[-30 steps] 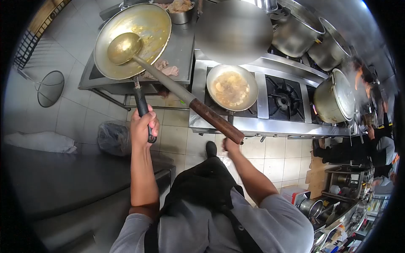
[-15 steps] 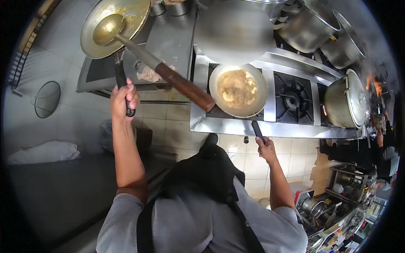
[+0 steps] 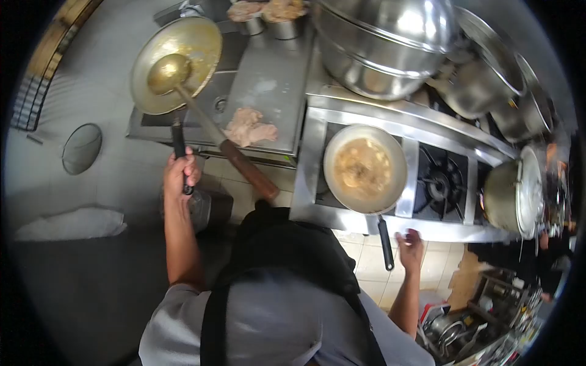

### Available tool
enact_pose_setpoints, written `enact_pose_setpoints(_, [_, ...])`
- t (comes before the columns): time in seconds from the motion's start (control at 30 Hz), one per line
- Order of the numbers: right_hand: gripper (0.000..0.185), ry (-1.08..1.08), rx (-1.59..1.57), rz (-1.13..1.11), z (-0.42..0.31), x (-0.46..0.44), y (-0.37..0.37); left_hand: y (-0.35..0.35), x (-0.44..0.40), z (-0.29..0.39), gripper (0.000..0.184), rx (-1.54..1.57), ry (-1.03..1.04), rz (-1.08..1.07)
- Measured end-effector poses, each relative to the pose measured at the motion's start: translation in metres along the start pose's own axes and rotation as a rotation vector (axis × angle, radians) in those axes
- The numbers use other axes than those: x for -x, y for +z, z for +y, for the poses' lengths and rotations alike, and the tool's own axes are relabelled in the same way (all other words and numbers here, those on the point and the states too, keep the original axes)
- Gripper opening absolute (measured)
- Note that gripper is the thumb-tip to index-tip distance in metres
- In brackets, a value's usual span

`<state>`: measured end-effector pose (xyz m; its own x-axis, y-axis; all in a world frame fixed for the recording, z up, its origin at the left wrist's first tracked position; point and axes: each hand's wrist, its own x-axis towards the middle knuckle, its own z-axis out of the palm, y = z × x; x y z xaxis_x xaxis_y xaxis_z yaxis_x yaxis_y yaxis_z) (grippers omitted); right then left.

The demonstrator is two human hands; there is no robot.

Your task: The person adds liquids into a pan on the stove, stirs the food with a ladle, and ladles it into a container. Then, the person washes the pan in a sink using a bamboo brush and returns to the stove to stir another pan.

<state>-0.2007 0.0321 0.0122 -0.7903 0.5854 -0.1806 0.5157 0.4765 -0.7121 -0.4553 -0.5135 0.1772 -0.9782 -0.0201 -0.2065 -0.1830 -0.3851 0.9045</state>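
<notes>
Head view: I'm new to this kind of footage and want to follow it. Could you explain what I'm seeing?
There's no machine here: a person works bare-handed, wearing a head camera that looks forward and down. The left hand grips the black handle of a tilted pan, with a ladle resting in it. The right hand appears empty, just beside the handle of a second pan. That pan sits on the stove and holds food in brownish liquid. On the metal counter, left of the stove, lie pale, raw-looking pieces.

Right hand (image 3: pixel 411 249) now off the black handle (image 3: pixel 385 244) it gripped half a second ago, pan (image 3: pixel 365 169) handle left free, just to that hand's left
</notes>
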Motion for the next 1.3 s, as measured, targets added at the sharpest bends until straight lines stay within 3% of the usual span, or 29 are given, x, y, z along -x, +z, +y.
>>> enact_pose_setpoints(0.03, [0.033,-0.102,0.049,0.134,-0.007,-0.008,-0.003,-0.005,-0.003,0.001,0.012,0.009,-0.026,0.036])
enact_pose_setpoints(0.07, [0.026,0.004,-0.02,0.163,-0.06,-0.009,-0.014,-0.01,-0.007,0.002,0.012,0.002,-0.031,0.049])
enact_pose_setpoints(0.1, [0.024,-0.037,-0.173,0.242,-0.073,-0.016,-0.011,-0.016,-0.012,0.003,0.013,-0.006,-0.038,0.059])
enact_pose_setpoints(0.17, [0.024,-0.102,-0.518,0.149,-0.125,-0.025,0.002,-0.034,-0.027,0.003,0.014,-0.018,-0.063,0.079])
enact_pose_setpoints(0.23, [0.025,-0.182,-0.616,-0.071,-0.201,-0.027,0.025,-0.055,-0.043,0.002,0.014,-0.025,-0.093,0.11])
enact_pose_setpoints(0.33, [0.043,-0.197,-0.702,-0.573,-0.303,-0.034,0.099,-0.089,-0.07,0.002,0.014,-0.046,-0.128,0.103])
enact_pose_setpoints(0.47, [0.057,0.116,-0.841,-1.347,-0.413,-0.045,0.247,-0.133,-0.111,0.006,0.016,-0.12,-0.22,0.132])
enact_pose_setpoints(0.5, [0.058,0.279,-0.968,-1.552,-0.431,-0.048,0.287,-0.143,-0.121,0.009,0.015,-0.153,-0.235,0.126])
enact_pose_setpoints(0.53, [0.049,0.502,-1.042,-1.577,-0.487,-0.036,0.298,-0.152,-0.13,0.01,0.015,-0.165,-0.258,0.123])
enact_pose_setpoints(0.63, [0.038,0.318,-0.844,-1.547,-0.523,-0.049,0.378,-0.184,-0.173,0.013,0.013,-0.161,-0.322,0.088])
enact_pose_setpoints(0.67, [0.032,0.271,-0.769,-1.409,-0.536,-0.05,0.399,-0.196,-0.186,0.015,0.013,-0.158,-0.344,0.074])
enact_pose_setpoints(0.77, [0.031,-0.078,-0.144,-1.113,-0.564,-0.059,0.427,-0.228,-0.235,0.019,0.011,-0.19,-0.401,0.06])
enact_pose_setpoints(0.9, [0.032,-0.62,0.103,-0.648,-0.57,-0.083,0.487,-0.269,-0.305,0.019,0.011,-0.272,-0.495,0.031])
enact_pose_setpoints(1.03, [0.044,-0.573,0.206,-0.626,-0.598,-0.115,0.536,-0.306,-0.366,0.014,0.012,-0.34,-0.578,-0.069])
enact_pose_setpoints(1.13, [0.047,-0.461,0.212,-0.463,-0.587,-0.102,0.566,-0.324,-0.396,0.03,0.012,-0.38,-0.676,-0.105])
enact_pose_setpoints(1.23, [0.047,-0.325,0.28,-0.478,-0.588,-0.075,0.545,-0.364,-0.433,0.007,0.011,-0.56,-0.767,-0.171])
enact_pose_setpoints(1.3, [0.045,-0.314,0.062,-0.573,-0.574,-0.079,0.541,-0.381,-0.449,-0.004,0.01,-0.592,-0.867,-0.223])
